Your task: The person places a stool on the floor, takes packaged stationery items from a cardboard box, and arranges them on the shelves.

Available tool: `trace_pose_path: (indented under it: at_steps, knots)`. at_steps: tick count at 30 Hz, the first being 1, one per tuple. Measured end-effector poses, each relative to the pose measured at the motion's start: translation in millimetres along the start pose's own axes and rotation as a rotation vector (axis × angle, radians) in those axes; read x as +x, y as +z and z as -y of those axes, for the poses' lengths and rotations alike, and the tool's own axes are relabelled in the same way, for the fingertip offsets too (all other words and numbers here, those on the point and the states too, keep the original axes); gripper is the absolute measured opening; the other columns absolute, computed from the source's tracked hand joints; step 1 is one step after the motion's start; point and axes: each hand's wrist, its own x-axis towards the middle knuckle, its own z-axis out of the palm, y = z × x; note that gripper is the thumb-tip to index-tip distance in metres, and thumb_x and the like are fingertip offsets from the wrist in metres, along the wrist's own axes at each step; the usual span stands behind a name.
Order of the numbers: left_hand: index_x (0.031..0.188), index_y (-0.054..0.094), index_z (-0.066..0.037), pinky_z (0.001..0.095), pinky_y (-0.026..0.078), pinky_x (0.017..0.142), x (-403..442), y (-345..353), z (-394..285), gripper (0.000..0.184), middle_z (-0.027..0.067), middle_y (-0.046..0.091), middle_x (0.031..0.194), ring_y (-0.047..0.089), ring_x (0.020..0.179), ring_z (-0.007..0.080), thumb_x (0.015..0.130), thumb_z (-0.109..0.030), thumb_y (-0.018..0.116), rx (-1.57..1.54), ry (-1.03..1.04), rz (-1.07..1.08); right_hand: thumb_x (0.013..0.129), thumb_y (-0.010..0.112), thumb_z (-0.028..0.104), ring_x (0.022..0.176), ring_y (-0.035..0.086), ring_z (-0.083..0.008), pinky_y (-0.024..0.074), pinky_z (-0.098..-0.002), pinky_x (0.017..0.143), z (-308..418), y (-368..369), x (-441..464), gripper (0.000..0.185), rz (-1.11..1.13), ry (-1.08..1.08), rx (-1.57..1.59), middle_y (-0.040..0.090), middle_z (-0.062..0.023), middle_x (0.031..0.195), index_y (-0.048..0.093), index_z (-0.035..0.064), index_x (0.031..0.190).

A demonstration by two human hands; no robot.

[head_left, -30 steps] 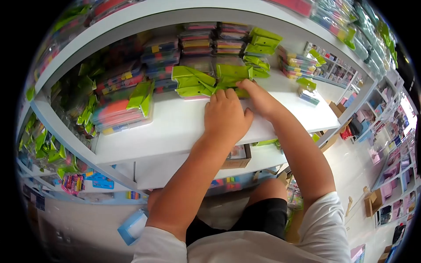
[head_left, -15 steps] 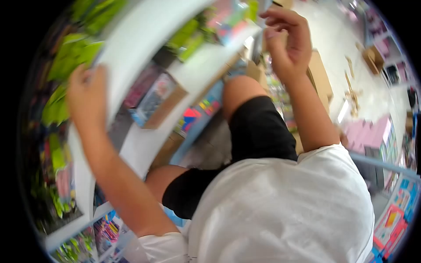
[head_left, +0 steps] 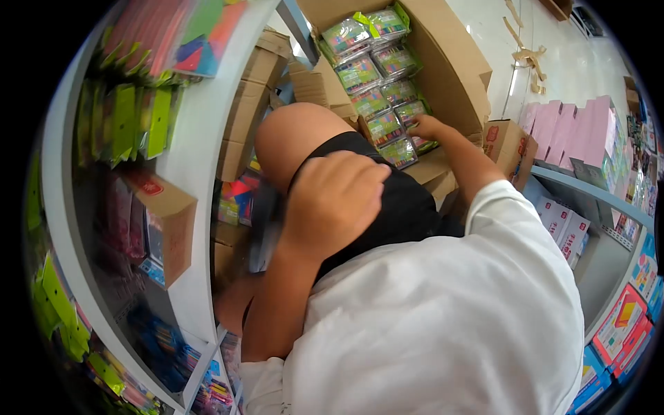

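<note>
Reaching hand: down goes the right hand point(head_left: 425, 128), arm stretched toward the far side, right in among the packs, at the near end of the right column. Fingers bent, part closed; whether they grip a pack, I cannot tell.

Clear packs: here they are, the clear packs point(head_left: 382, 128) of multicoloured contents, lined up in two columns inside the cardboard carton point(head_left: 449, 62), far and a little right of the middle. A bright green strip point(head_left: 366, 25) lies over the far ones.

Left hand: well apart from the carton, the left hand point(head_left: 335, 200) hovers in front of the black shorts point(head_left: 387, 197), back of the hand up, fingers loosely curled. Nothing shows in it, though the palm is hidden.

White shelf: over on the left, the white shelf point(head_left: 190, 138) carries green-topped packs point(head_left: 124, 124) standing in a row, and nearer, a small brown box point(head_left: 173, 228).

Right side: pink boxes point(head_left: 567, 135) stand in a row, a closed brown box point(head_left: 510, 146) just left of them. Torn brown strips point(head_left: 529, 55) lie on the far floor point(head_left: 477, 24).
</note>
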Motion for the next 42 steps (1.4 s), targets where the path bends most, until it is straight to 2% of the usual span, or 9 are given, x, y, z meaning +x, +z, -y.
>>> trace_pose_path:
  at_steps: [8,16,20,26,28,34,38,40,42]
  knots:
    - [0.094,0.072,-0.01,0.0358,0.049,0.079,1,48,25,0.025,0.0046,0.07,0.094,0.068,0.092,0.0254,0.07,-0.004,0.074,-0.099,-0.081,0.037,0.07,0.079,0.064,0.113,0.065,-0.0347,0.0516,-0.0414,0.095,-1,82,44,0.093,-0.038,0.237,0.311,0.066,-0.0251,0.124,0.062,-0.0095,0.125]
    - [0.091,0.071,-0.01,0.0356,0.049,0.076,3,48,36,0.025,0.0052,0.07,0.091,0.068,0.089,0.027,0.067,-0.001,0.073,-0.135,-0.123,0.007,0.061,0.079,0.051,0.113,0.065,-0.0391,0.0508,-0.0421,0.1,54,93,32,0.081,-0.266,0.434,0.229,0.065,-0.0307,0.123,0.067,-0.0114,0.112]
    - [0.09,0.071,-0.01,0.0354,0.049,0.075,2,45,35,0.025,0.0054,0.07,0.09,0.069,0.088,0.0268,0.067,-0.001,0.073,-0.132,-0.121,0.028,0.067,0.079,0.056,0.12,0.063,-0.0358,0.0495,-0.0411,0.103,39,82,51,0.093,0.09,0.494,0.415,0.063,-0.0261,0.132,0.058,-0.0052,0.134]
    - [0.09,0.071,-0.01,0.0349,0.049,0.075,3,48,35,0.026,0.0056,0.069,0.089,0.069,0.087,0.0266,0.066,0.0,0.073,-0.152,-0.11,0.006,0.068,0.08,0.054,0.128,0.057,-0.0329,0.0477,-0.0408,0.103,24,89,43,0.103,-0.027,0.402,0.506,0.054,-0.0262,0.143,0.047,-0.0113,0.141]
    - [0.09,0.071,-0.01,0.0349,0.049,0.074,1,46,34,0.026,0.0055,0.069,0.089,0.069,0.087,0.0266,0.066,0.001,0.073,-0.147,-0.102,0.003,0.07,0.082,0.048,0.098,0.068,-0.0253,0.0534,-0.038,0.083,31,87,50,0.078,-0.048,0.382,0.563,0.073,-0.017,0.106,0.063,-0.0063,0.122]
    - [0.09,0.07,-0.01,0.0352,0.049,0.074,-4,44,38,0.027,0.0048,0.07,0.089,0.069,0.087,0.0269,0.066,0.001,0.073,-0.145,-0.106,0.02,0.075,0.083,0.045,0.086,0.063,-0.0242,0.0484,-0.0385,0.077,-6,115,93,0.064,0.112,0.407,0.782,0.071,-0.0123,0.101,0.069,-0.0007,0.118]
    - [0.089,0.069,-0.01,0.0352,0.05,0.074,-4,40,38,0.026,0.0038,0.07,0.089,0.069,0.087,0.0264,0.065,0.001,0.072,-0.154,-0.126,0.034,0.067,0.089,0.05,0.112,0.062,-0.0304,0.0489,-0.0462,0.092,-19,122,104,0.082,0.261,0.435,0.89,0.066,-0.0177,0.125,0.065,-0.0002,0.127]
    - [0.088,0.069,-0.01,0.0351,0.05,0.074,-2,42,40,0.026,0.0035,0.07,0.089,0.07,0.087,0.0261,0.065,0.002,0.072,-0.157,-0.124,0.023,0.077,0.083,0.042,0.09,0.062,-0.0237,0.0465,-0.0385,0.08,-15,115,102,0.062,0.261,0.434,0.884,0.068,-0.0119,0.109,0.068,0.0025,0.122]
    - [0.088,0.069,-0.01,0.0346,0.05,0.073,-1,43,39,0.026,0.0035,0.07,0.088,0.07,0.087,0.0257,0.065,0.002,0.071,-0.151,-0.115,0.011,0.075,0.084,0.046,0.096,0.063,-0.0261,0.0476,-0.0392,0.086,-11,99,91,0.073,0.228,0.452,0.792,0.066,-0.0147,0.116,0.064,0.0037,0.131]
